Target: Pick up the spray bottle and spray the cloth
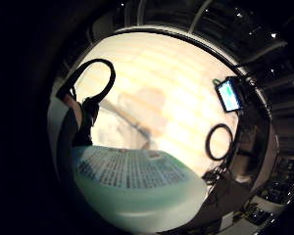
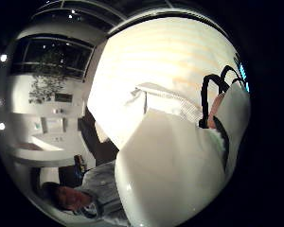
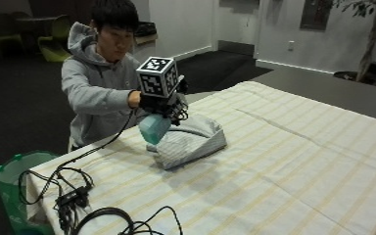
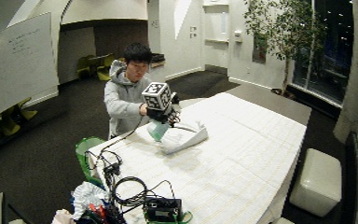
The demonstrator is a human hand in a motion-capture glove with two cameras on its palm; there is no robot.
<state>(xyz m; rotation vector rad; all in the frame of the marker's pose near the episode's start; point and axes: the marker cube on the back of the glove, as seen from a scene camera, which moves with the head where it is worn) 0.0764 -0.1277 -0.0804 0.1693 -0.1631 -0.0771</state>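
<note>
A: Report the position of the spray bottle (image 3: 154, 128)

B: I read it at centre left of the outside view, lifted off the desk (image 3: 292, 161), body tilted, just above the folded cloth (image 3: 189, 142)

A: State of the fingers?

B: The right hand (image 3: 160, 104) is clenched around the bottle's upper part. In the palm views I see the bottle body close against the palm, striped cloth behind it
</note>
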